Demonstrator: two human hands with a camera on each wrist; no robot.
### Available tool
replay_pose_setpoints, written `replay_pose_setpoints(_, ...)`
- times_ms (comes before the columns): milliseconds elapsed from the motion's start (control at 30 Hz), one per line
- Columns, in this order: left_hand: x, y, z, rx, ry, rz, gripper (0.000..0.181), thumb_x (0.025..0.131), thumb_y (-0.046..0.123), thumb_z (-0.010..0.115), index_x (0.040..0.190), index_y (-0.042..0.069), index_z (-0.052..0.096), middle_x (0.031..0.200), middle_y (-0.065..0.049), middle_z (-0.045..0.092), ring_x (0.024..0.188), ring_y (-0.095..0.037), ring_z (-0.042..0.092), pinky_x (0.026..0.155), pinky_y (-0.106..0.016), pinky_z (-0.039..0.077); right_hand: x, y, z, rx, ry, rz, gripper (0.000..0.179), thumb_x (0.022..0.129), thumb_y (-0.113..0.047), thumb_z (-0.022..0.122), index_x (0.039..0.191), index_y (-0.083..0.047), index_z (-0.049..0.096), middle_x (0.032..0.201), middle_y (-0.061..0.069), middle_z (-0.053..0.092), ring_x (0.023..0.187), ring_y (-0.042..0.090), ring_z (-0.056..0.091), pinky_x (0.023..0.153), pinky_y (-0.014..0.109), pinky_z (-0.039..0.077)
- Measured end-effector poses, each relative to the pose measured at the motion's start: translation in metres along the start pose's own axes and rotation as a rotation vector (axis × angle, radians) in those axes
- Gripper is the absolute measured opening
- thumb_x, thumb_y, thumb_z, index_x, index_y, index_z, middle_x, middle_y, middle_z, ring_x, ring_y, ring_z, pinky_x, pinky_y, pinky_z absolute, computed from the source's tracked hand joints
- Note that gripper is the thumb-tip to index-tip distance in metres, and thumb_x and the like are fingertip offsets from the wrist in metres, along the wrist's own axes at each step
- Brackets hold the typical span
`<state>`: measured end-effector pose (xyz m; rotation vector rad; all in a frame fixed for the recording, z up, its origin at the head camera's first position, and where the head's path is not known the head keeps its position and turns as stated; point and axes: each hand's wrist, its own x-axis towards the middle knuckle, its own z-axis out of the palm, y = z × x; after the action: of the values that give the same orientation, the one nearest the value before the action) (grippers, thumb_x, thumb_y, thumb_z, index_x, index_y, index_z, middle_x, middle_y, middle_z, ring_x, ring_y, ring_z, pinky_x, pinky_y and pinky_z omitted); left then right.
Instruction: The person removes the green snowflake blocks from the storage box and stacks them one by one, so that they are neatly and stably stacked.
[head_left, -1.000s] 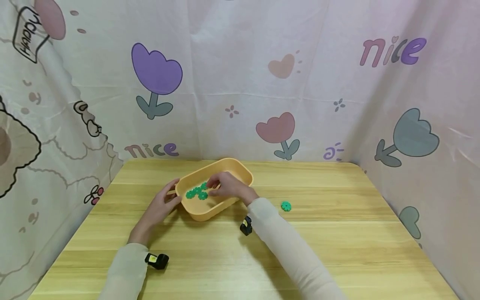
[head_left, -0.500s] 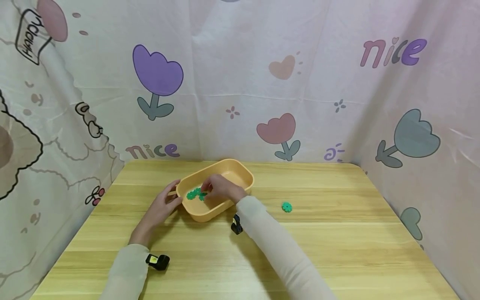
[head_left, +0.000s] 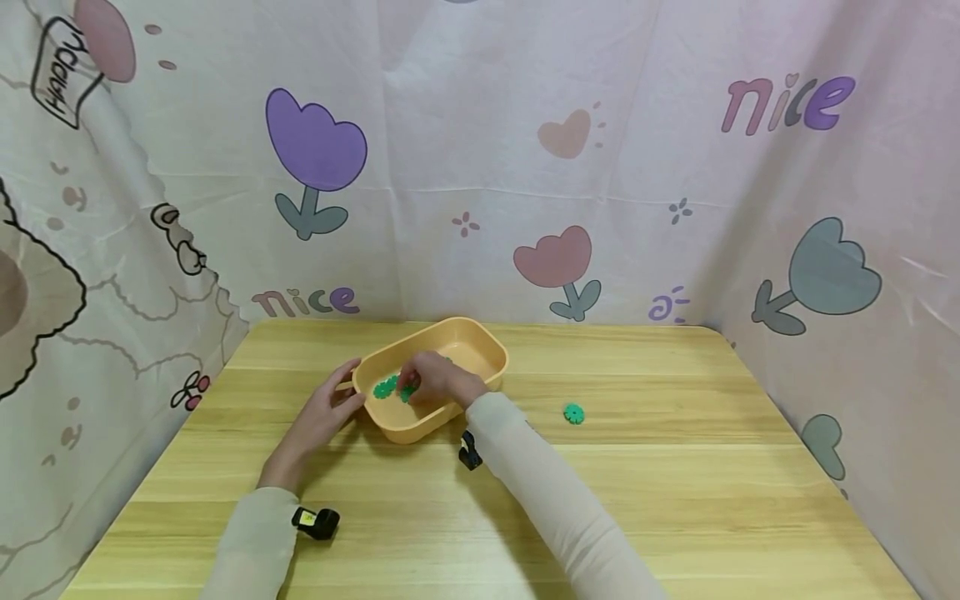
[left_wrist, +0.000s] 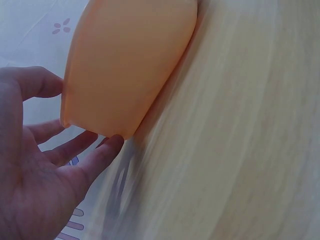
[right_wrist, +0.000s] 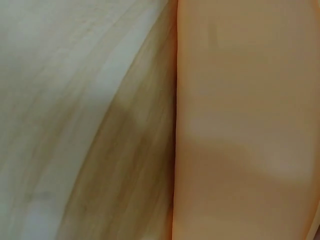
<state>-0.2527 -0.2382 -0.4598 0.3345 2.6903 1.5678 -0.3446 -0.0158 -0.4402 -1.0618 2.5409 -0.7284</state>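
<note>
A yellow plastic basin (head_left: 408, 432) stands at the back of the table, slightly left of centre. My left hand (head_left: 326, 412) holds its left end at the small handle; in the left wrist view the bent fingers and thumb span the basin's end wall. My right hand (head_left: 437, 377) reaches down inside the basin, fingertips pinching at a green notched disc (head_left: 406, 395), mostly hidden under the fingers. Beside the fingertips lie more green notched discs (head_left: 383, 389). The right wrist view shows only the basin's outer side (right_wrist: 245, 100) and the table, not the hand.
One more green notched disc (head_left: 573, 414) lies on the wooden table (head_left: 675, 500) to the right of the basin. A printed curtain (head_left: 450, 150) rises behind the table's back edge and along both sides.
My right hand has moved a little left and down inside the basin, onto the green discs, covering some of them. My left hand stays at the basin's end.
</note>
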Motion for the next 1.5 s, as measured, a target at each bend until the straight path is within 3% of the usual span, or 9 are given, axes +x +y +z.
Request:
replay_pose_setpoints(367, 0.000, -0.001, 0.000, 0.003, 0.001, -0.012, 0.067, 0.106, 0.016, 0.056, 0.163, 0.005, 0.024, 0.155, -0.031, 0.040, 0.137, -0.053, 0.050, 0.115, -0.060, 0.040, -0.003, 0.003, -0.003, -0.060, -0.022, -0.011, 0.025, 0.084, -0.002, 0.083, 0.108, -0.006, 0.081, 0.113, 0.005, 0.075, 0.088, 0.007, 0.067, 0.074, 0.013, 0.053)
replay_pose_setpoints(567, 0.001, -0.002, 0.001, 0.008, 0.005, 0.000, 0.066, 0.106, 0.014, 0.057, 0.163, 0.004, 0.025, 0.154, -0.031, 0.041, 0.136, -0.053, 0.051, 0.115, -0.060, 0.040, -0.007, 0.002, -0.006, -0.061, -0.036, -0.041, 0.025, 0.084, -0.005, 0.084, 0.109, -0.005, 0.081, 0.108, 0.005, 0.077, 0.084, 0.004, 0.066, 0.073, 0.013, 0.054)
replay_pose_setpoints(1000, 0.000, -0.004, 0.001, 0.006, 0.008, 0.003, 0.067, 0.106, 0.015, 0.057, 0.163, 0.004, 0.025, 0.154, -0.031, 0.041, 0.136, -0.053, 0.051, 0.116, -0.061, 0.039, -0.008, 0.005, -0.005, -0.013, -0.057, -0.029, 0.032, 0.084, -0.005, 0.084, 0.116, -0.005, 0.078, 0.102, 0.004, 0.077, 0.080, 0.004, 0.061, 0.073, 0.014, 0.052)
replay_pose_setpoints(1500, 0.000, -0.004, 0.001, 0.003, 0.009, -0.004, 0.067, 0.105, 0.015, 0.057, 0.163, 0.005, 0.025, 0.155, -0.029, 0.042, 0.136, -0.052, 0.052, 0.114, -0.057, 0.041, -0.012, 0.008, -0.008, -0.038, -0.061, 0.017, 0.034, 0.082, -0.007, 0.086, 0.115, -0.008, 0.079, 0.102, 0.002, 0.077, 0.082, 0.003, 0.057, 0.075, 0.015, 0.050)
